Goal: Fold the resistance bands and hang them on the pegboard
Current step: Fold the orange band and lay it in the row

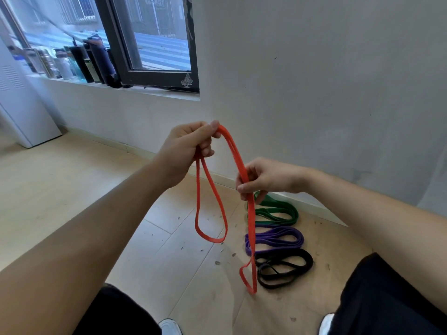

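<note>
Red flat rubber resistance band (242, 165) gripped by left hand (186, 148), pinched by right hand (263, 177), loops dangling above wooden floor (169, 250).

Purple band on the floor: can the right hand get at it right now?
Probably not yet: the right hand grips the red band, whose tail hangs across the purple band. Nothing else covers it.

Bare floor (72, 184) open on my left. On the right, red band (251, 213) dangles over 3 coiled ones (green band (278, 211), purple band (275, 238), black band (285, 269)); wall (314, 93) just behind.
</note>
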`<state>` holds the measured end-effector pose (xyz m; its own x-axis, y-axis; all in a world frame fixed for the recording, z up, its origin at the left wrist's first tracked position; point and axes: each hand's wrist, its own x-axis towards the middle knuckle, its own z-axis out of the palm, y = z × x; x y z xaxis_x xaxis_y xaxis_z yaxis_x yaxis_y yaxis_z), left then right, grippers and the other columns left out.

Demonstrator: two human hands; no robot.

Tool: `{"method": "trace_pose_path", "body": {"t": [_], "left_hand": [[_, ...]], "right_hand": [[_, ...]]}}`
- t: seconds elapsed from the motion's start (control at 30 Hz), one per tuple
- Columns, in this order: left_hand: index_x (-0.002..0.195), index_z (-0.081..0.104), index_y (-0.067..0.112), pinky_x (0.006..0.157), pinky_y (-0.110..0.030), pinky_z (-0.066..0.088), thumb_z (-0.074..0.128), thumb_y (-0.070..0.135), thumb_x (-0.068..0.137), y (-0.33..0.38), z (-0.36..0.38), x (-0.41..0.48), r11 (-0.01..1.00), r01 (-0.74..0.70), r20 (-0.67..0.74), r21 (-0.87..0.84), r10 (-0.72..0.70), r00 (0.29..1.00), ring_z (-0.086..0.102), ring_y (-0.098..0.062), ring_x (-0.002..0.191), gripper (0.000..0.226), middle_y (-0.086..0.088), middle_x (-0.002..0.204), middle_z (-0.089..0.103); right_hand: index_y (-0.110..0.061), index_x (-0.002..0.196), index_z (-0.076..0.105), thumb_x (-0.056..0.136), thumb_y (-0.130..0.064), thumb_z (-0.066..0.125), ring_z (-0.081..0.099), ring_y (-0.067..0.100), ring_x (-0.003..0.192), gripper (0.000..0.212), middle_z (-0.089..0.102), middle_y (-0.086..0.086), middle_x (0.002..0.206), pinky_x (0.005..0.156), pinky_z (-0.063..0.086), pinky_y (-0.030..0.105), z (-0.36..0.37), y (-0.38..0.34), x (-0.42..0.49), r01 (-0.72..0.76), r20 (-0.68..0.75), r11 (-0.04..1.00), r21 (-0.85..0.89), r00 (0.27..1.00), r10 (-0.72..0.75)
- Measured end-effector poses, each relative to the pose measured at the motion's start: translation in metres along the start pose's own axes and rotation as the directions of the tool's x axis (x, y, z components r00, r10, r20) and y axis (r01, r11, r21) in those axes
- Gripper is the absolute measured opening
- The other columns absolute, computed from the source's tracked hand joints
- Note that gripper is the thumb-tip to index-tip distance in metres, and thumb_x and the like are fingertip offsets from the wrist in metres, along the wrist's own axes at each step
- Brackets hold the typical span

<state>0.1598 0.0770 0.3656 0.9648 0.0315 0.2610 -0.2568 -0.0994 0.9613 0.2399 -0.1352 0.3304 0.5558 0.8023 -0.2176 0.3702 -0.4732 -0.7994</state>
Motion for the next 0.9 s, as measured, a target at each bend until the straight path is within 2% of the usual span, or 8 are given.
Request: {"method": "trace_pose_path", "body": {"t": [0.13, 0.23, 0.37, 0.47, 0.53, 0.7, 0.8, 0.9], "left_hand": [[0.091, 0.068, 0.01, 0.073, -0.026, 0.052, 0.054, 0.03, 0.103, -0.003, -0.014, -0.003, 0.999, 0.009, -0.052, -0.037, -0.011, 0.999, 0.049, -0.012, 0.06, 0.027, 0.004, 0.061, 0.047], [0.09, 0.068, 0.011, 0.073, -0.027, 0.051, 0.053, 0.03, 0.104, -0.008, -0.026, -0.003, 0.999, 0.044, -0.096, -0.03, -0.047, 0.994, 0.049, -0.012, 0.06, 0.028, 0.003, 0.061, 0.047], [0.087, 0.066, 0.011, 0.074, -0.03, 0.047, 0.053, 0.026, 0.104, -0.017, -0.043, -0.003, 0.995, 0.1, -0.1, -0.029, -0.103, 0.99, 0.048, -0.013, 0.059, 0.027, 0.002, 0.061, 0.046], [0.084, 0.066, 0.009, 0.073, -0.03, 0.046, 0.055, 0.022, 0.102, -0.023, -0.05, -0.001, 0.99, 0.138, -0.11, 0.004, -0.137, 0.984, 0.047, -0.014, 0.058, 0.025, 0.002, 0.06, 0.046], [0.083, 0.066, 0.007, 0.073, -0.03, 0.046, 0.055, 0.02, 0.101, -0.027, -0.051, 0.0, 0.982, 0.179, -0.117, 0.051, -0.172, 0.978, 0.047, -0.014, 0.057, 0.025, 0.002, 0.059, 0.047], [0.093, 0.072, 0.005, 0.077, -0.029, 0.049, 0.055, 0.036, 0.086, -0.037, -0.048, -0.004, 0.902, 0.28, 0.081, 0.329, -0.323, 0.943, 0.058, -0.013, 0.063, 0.036, -0.002, 0.065, 0.059], [0.099, 0.072, 0.005, 0.077, -0.028, 0.052, 0.051, 0.04, 0.085, -0.034, -0.035, -0.005, 0.914, 0.267, 0.185, 0.305, -0.332, 0.925, 0.06, -0.015, 0.069, 0.043, -0.003, 0.069, 0.061], [0.101, 0.072, 0.007, 0.075, -0.025, 0.053, 0.057, 0.041, 0.092, -0.028, -0.016, -0.002, 0.936, 0.228, 0.229, 0.269, -0.292, 0.929, 0.06, -0.016, 0.071, 0.038, 0.0, 0.07, 0.06]], "right_hand": [[-0.007, 0.104, 0.07, 0.099, -0.019, 0.062, 0.075, 0.026, 0.093, 0.015, 0.075, 0.012, 0.096, 0.074, 0.062, 0.032, -0.002, 0.006, 0.003, 0.016, -0.085, 0.999, 0.048, 0.996, -0.012], [-0.007, 0.103, 0.071, 0.099, -0.02, 0.063, 0.075, 0.025, 0.085, 0.016, 0.075, 0.01, 0.088, 0.069, 0.06, 0.029, -0.005, 0.005, 0.003, 0.055, -0.202, 0.998, 0.042, 0.978, -0.045], [-0.006, 0.099, 0.075, 0.095, -0.018, 0.069, 0.075, 0.019, 0.076, 0.014, 0.076, 0.009, 0.081, 0.061, 0.053, 0.019, -0.012, 0.0, 0.0, 0.118, -0.315, 0.993, 0.015, 0.943, -0.107], [-0.006, 0.097, 0.077, 0.093, -0.018, 0.071, 0.074, 0.013, 0.072, 0.014, 0.077, 0.005, 0.078, 0.064, 0.053, 0.015, -0.017, -0.006, -0.004, 0.135, -0.329, 0.989, -0.066, 0.933, -0.149], [-0.008, 0.092, 0.077, 0.093, -0.018, 0.071, 0.068, 0.006, 0.062, 0.011, 0.075, 0.003, 0.074, 0.057, 0.048, 0.014, -0.019, -0.009, -0.007, 0.131, -0.336, 0.986, -0.103, 0.928, -0.159], [-0.009, 0.094, 0.076, 0.097, -0.017, 0.066, 0.064, 0.008, 0.059, 0.013, 0.073, 0.005, 0.071, 0.051, 0.045, 0.019, -0.024, -0.01, -0.01, 0.122, -0.344, 0.983, -0.134, 0.925, -0.162], [-0.009, 0.097, 0.076, 0.099, -0.02, 0.064, 0.064, 0.005, 0.058, 0.016, 0.073, 0.002, 0.07, 0.052, 0.046, 0.015, -0.022, -0.011, -0.01, 0.105, -0.311, 0.978, -0.18, 0.937, -0.158], [-0.009, 0.096, 0.075, 0.098, -0.021, 0.065, 0.065, 0.007, 0.058, 0.015, 0.073, 0.001, 0.07, 0.053, 0.046, 0.015, -0.018, -0.013, -0.008, 0.1, -0.275, 0.974, -0.206, 0.949, -0.155]]}}
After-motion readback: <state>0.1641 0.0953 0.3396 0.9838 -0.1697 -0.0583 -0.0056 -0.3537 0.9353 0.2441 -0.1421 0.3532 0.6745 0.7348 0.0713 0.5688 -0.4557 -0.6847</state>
